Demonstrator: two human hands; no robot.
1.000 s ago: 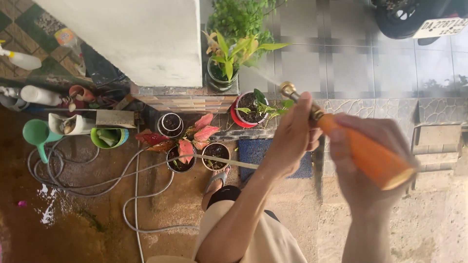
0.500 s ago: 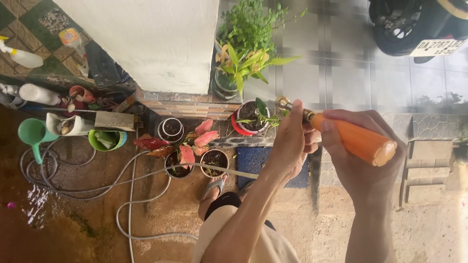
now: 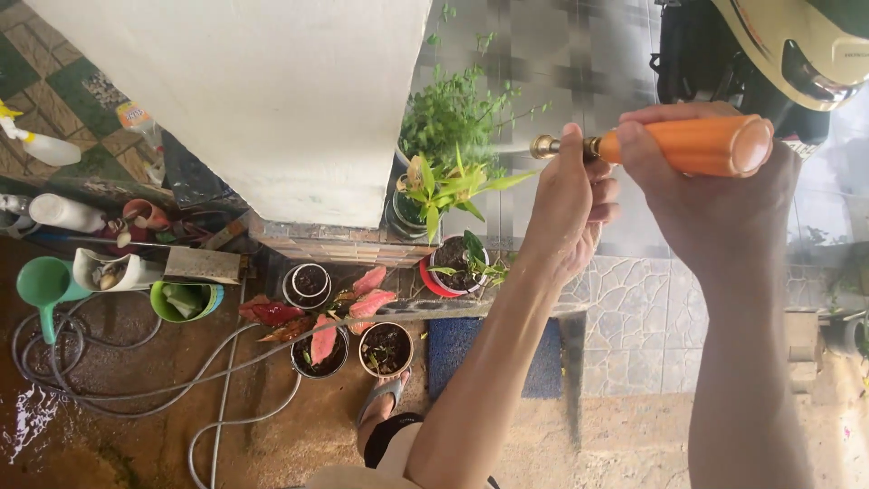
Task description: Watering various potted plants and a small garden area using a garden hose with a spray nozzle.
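Right hand [image 3: 715, 177] wrapped tight around the orange cylindrical handle of a hose sprayer [image 3: 692, 145], held up high and lying almost level, its flat pale end toward the right. Left hand [image 3: 568, 204] raised beside it, fingers [image 3: 572, 149] pinched together on the brass nozzle [image 3: 545, 146] at the sprayer's front tip, which points left toward the bushy green plant [image 3: 457, 113] beside the white square pillar [image 3: 262, 100]. Just below that plant, a dark glass pot with yellow-green strap leaves [image 3: 434, 195] on the tiled ledge. Lower down on the floor, a red round pot with a small green plant [image 3: 457, 263], a white-rimmed pot of bare soil [image 3: 308, 283], a dark pot with pink-red leaves [image 3: 321, 349] and a tan pot of soil [image 3: 386, 349] close together. Grey hose [image 3: 181, 380] looping over the wet brown floor at lower left, near a green plastic watering jug [image 3: 41, 285] and a lime-green bucket [image 3: 186, 299]. Blue doormat [image 3: 543, 367] partly hidden behind the left forearm. Sandalled foot [image 3: 378, 403] just beside the tan pot. Scooter [image 3: 778, 54] at the upper right corner, behind the right hand.
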